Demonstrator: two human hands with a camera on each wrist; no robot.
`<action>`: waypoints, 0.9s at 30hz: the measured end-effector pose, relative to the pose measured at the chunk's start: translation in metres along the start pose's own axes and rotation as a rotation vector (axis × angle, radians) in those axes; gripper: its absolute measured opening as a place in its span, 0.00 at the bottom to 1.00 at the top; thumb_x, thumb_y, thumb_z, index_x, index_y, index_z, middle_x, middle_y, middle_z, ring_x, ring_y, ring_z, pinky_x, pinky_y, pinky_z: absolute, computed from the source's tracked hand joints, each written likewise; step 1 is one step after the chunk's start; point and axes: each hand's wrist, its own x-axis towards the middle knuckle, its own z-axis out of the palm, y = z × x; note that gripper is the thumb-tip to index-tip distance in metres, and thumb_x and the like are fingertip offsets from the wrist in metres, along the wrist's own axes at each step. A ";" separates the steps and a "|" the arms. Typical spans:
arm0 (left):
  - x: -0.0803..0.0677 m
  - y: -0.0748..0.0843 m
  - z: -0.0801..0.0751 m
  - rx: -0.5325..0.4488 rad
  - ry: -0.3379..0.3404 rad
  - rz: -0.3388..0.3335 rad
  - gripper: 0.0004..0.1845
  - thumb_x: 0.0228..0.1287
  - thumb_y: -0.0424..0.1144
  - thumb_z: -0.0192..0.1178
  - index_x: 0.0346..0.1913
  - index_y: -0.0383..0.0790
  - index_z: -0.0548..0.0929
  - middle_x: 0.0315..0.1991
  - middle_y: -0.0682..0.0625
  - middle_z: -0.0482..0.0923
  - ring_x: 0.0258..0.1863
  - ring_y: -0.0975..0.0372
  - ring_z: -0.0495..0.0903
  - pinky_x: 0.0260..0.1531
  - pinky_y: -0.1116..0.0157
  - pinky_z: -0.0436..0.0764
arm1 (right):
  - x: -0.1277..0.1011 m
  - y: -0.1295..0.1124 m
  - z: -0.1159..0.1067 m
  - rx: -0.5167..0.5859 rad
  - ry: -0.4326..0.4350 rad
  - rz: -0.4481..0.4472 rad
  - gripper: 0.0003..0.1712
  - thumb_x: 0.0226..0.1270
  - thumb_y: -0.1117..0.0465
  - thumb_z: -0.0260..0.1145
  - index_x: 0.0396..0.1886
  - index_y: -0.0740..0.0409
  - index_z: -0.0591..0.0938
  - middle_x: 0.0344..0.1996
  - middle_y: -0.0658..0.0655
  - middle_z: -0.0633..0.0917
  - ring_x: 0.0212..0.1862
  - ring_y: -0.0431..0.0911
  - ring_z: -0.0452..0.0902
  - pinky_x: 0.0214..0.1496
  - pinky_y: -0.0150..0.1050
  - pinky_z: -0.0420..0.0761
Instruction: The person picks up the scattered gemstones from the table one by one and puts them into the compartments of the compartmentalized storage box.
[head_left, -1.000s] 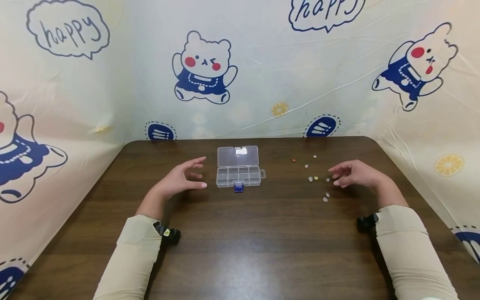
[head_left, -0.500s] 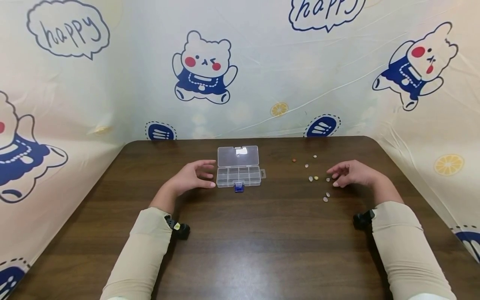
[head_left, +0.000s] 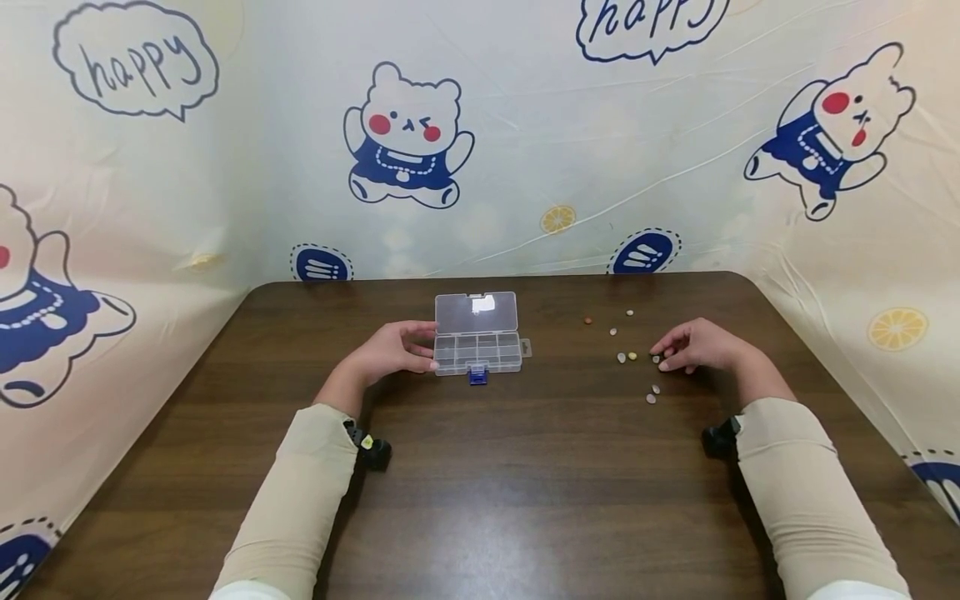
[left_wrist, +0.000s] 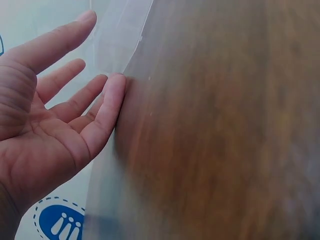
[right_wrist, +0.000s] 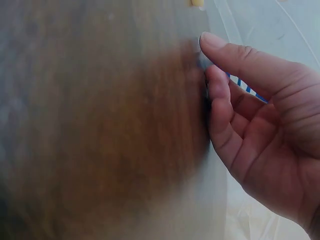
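A clear plastic compartment box (head_left: pixel 477 351) lies on the brown table (head_left: pixel 480 467) with its lid (head_left: pixel 476 312) folded back and a blue latch (head_left: pixel 477 376) at the front. My left hand (head_left: pixel 396 351) rests against the box's left end. Its fingers (left_wrist: pixel 60 80) are straight and spread in the left wrist view. Several small beads (head_left: pixel 626 357) are scattered to the right of the box. My right hand (head_left: pixel 693 346) hovers low over them, fingers loosely curled. Thumb and forefinger tips (right_wrist: pixel 215 60) are close together at one pale bead (head_left: pixel 655 359), which still lies on the table.
A cartoon-printed cloth (head_left: pixel 480 150) screens the back and both sides of the table. A brown bead (head_left: pixel 588 320) and a white one (head_left: pixel 629 313) lie farther back. Two more pale beads (head_left: pixel 652 394) lie nearer me. Black wrist cameras (head_left: pixel 372 451) sit under both sleeves.
My left hand slid right across the table until it met the box's left end. My right hand crept slightly left and lower onto the beads.
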 end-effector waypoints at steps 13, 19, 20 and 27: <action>0.005 -0.009 0.003 0.006 0.041 -0.044 0.38 0.51 0.33 0.75 0.67 0.39 0.72 0.60 0.41 0.75 0.51 0.51 0.80 0.48 0.60 0.83 | 0.002 -0.006 0.002 -0.015 -0.001 0.027 0.12 0.59 0.61 0.74 0.39 0.64 0.86 0.26 0.53 0.81 0.31 0.47 0.73 0.29 0.39 0.81; 0.002 -0.008 0.006 0.024 0.063 -0.034 0.38 0.50 0.33 0.76 0.66 0.38 0.73 0.61 0.41 0.75 0.51 0.51 0.80 0.54 0.58 0.79 | 0.001 -0.005 0.002 -0.028 0.012 0.021 0.13 0.59 0.59 0.74 0.39 0.63 0.86 0.27 0.53 0.84 0.31 0.47 0.74 0.30 0.39 0.82; 0.002 -0.007 0.007 0.026 0.064 -0.035 0.38 0.50 0.33 0.76 0.66 0.38 0.73 0.61 0.42 0.75 0.51 0.51 0.80 0.54 0.57 0.79 | 0.001 -0.005 0.002 -0.027 0.014 0.017 0.13 0.59 0.58 0.74 0.39 0.63 0.86 0.28 0.53 0.84 0.31 0.47 0.74 0.30 0.39 0.82; 0.002 -0.008 0.008 0.025 0.080 -0.035 0.38 0.49 0.33 0.76 0.66 0.38 0.74 0.60 0.42 0.76 0.50 0.52 0.80 0.55 0.57 0.78 | 0.001 -0.010 0.002 0.001 0.073 -0.017 0.14 0.60 0.58 0.73 0.40 0.63 0.86 0.32 0.56 0.86 0.33 0.48 0.77 0.34 0.39 0.85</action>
